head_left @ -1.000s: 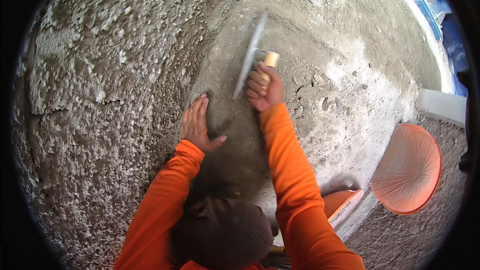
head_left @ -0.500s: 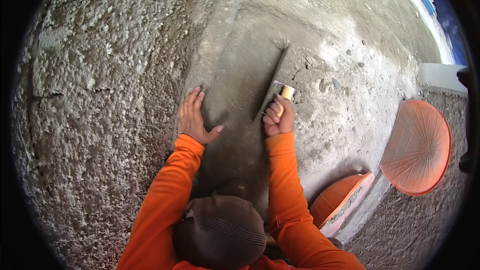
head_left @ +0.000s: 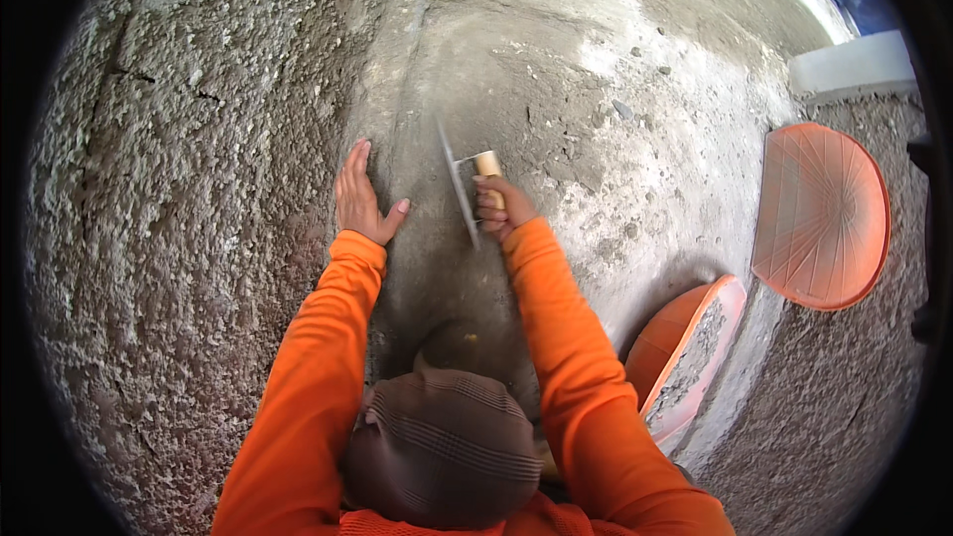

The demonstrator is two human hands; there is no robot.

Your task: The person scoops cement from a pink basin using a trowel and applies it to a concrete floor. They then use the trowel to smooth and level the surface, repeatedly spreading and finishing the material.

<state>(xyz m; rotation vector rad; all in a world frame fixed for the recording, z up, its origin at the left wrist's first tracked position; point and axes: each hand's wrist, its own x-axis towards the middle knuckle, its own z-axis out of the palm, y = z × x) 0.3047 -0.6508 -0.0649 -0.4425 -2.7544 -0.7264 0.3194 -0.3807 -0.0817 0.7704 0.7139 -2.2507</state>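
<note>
My right hand (head_left: 506, 211) is closed round the pale wooden handle of a plastering trowel (head_left: 457, 179). Its thin metal blade appears nearly edge-on over the smooth grey mortar surface (head_left: 437, 278); motion blurs it, and I cannot tell whether it touches. To the left, my left hand (head_left: 365, 201) is open with the thumb spread, holding nothing. It lies at the border between the smooth mortar and the rough, pebbly surface (head_left: 228, 199), though contact is unclear. Crumbly mortar (head_left: 566, 154) lies just right of the trowel.
On the right, a tilted orange tub (head_left: 660, 342) has grey mortar inside. Beyond it is a half-round orange piece (head_left: 824, 218) with radiating ribs. A pale block (head_left: 854, 67) stands at the far right. A capped head (head_left: 442, 447) fills the lower middle.
My right hand has swept the trowel left and toward me, away from the crumbly mortar. My left hand stays open near the border. The whole view has shifted somewhat.
</note>
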